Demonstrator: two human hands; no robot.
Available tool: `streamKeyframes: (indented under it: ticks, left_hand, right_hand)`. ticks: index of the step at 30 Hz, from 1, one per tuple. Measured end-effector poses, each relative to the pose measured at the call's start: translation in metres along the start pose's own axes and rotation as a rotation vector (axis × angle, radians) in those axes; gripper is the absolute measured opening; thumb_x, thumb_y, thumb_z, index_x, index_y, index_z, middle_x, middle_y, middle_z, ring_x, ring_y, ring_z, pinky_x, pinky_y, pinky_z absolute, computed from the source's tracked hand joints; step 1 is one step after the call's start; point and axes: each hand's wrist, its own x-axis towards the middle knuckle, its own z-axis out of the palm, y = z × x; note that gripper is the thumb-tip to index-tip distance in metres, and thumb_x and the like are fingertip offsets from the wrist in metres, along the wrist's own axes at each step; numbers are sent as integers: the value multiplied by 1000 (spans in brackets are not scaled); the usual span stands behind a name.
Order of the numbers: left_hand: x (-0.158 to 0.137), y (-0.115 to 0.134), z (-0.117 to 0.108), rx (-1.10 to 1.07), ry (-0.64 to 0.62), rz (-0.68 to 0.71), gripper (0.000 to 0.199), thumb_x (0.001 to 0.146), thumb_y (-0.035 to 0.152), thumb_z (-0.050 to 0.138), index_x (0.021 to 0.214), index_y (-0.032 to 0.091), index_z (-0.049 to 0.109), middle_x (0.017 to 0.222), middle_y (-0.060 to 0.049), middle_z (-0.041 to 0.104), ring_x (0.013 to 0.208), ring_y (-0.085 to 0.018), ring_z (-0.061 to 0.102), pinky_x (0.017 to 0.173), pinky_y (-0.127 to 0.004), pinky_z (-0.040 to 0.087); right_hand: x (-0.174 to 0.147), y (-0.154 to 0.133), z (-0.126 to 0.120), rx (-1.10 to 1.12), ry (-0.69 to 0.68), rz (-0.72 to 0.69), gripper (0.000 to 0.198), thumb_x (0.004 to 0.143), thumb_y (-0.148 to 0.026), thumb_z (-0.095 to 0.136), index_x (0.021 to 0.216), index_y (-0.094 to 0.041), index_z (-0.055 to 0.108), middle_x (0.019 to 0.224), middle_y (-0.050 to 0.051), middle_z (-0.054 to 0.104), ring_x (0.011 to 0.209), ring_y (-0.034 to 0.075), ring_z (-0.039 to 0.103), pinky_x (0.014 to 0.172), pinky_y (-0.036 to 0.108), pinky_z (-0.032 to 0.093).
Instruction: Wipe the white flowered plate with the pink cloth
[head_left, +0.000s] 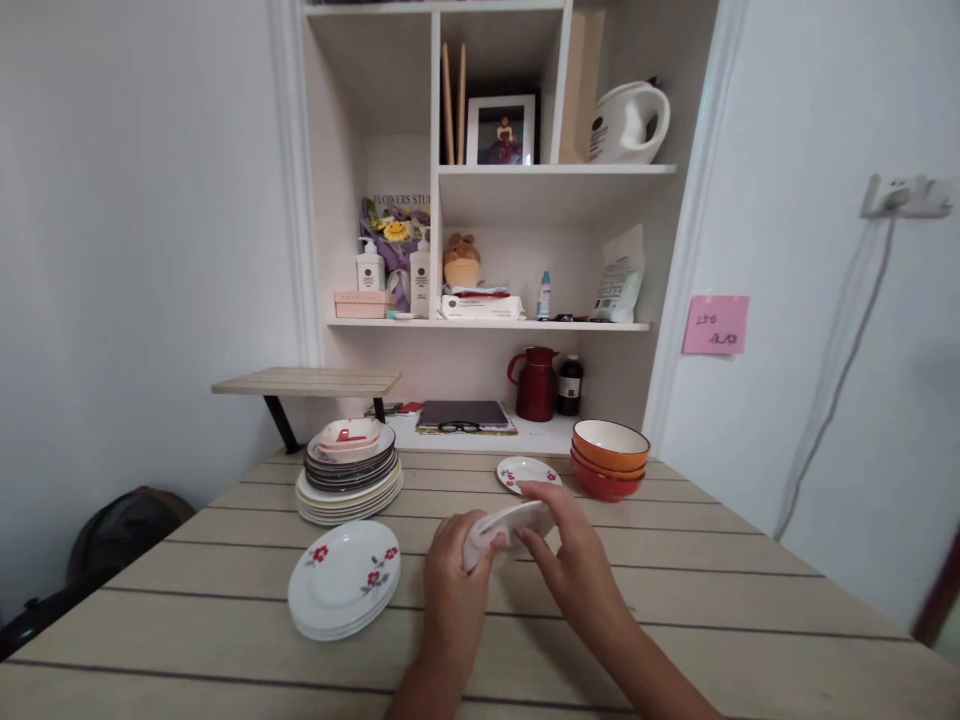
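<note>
A thin white object, blurred, is pinched above the table, its left end by the left hand, its right end by the curved right hand. It is tilted, its long axis directed from lower left to upper right. Flowered plates are stacked at left. Beyond, a small plate is partly covered by the right hand, flanked by a taller dish pile and stacked bowls.

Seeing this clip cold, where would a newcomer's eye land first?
Probably on the left hand and right hand, holding a blurred white item over the middle of the table. Next might come the bright stack of orange and red bowls at back right, then the floral plates stacked left of the hands.
</note>
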Motion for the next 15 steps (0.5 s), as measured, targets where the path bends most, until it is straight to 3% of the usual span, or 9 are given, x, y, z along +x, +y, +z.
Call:
streamKeyframes:
  ticks: [4,7,11,15]
  left_hand:
    - [-1,-2,-4,216,-98,303,26,79,5,57,96,22,67,87,-4,72,80,-23,63,71,-35,50]
    - [-1,1,-6,255,-114,356,29,77,3,57,97,22,66,87,-4,72,80,-23,62,72,-35,49]
    - [-2,4,-3,117,-118,183,13,80,18,66,93,21,67,86,-4,71,81,-21,63,72,-32,49]
    - [1,4,-1,-33,-140,-91,16,76,31,71,88,20,68,82,-3,71,76,-20,65,69,-28,50]
  right_hand:
    - [1,-10,-4,-224,-153,-258,25,92,-13,47,104,-26,65,105,7,67,97,24,59,85,39,42]
    - [1,-15,-8,-260,-184,-253,21,94,-15,46,95,-24,65,89,5,69,84,23,59,76,36,41]
    - [2,-11,-13,-24,-252,-136,22,94,-16,43,95,-22,64,87,5,67,78,19,59,70,30,44]
    - [4,-8,-14,174,-246,49,13,91,-22,52,90,-22,65,82,2,65,73,17,58,67,27,44]
